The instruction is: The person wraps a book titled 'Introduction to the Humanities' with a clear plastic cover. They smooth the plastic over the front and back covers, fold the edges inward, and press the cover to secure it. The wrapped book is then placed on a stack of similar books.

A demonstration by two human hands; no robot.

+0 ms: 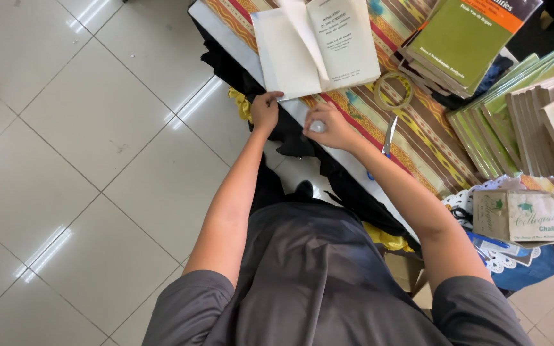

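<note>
An open book [315, 48] with cream pages lies on a table covered by a striped patterned cloth [411, 138]. My left hand [265, 110] touches the near lower corner of the book's left page at the table's edge. My right hand [327, 127] is closed around a small white object [317, 127], which is too hidden to identify. A roll of clear tape [393, 91] and a pair of scissors [388, 136] lie on the cloth just right of my right hand.
Stacks of green and olive books [466, 38] sit at the upper right, with rows of books [533, 122] standing on edge beside them. A small cardboard chalk box [517, 216] rests at the right. Black fabric [302, 144] hangs off the table edge. White tiled floor [65, 160] lies to the left.
</note>
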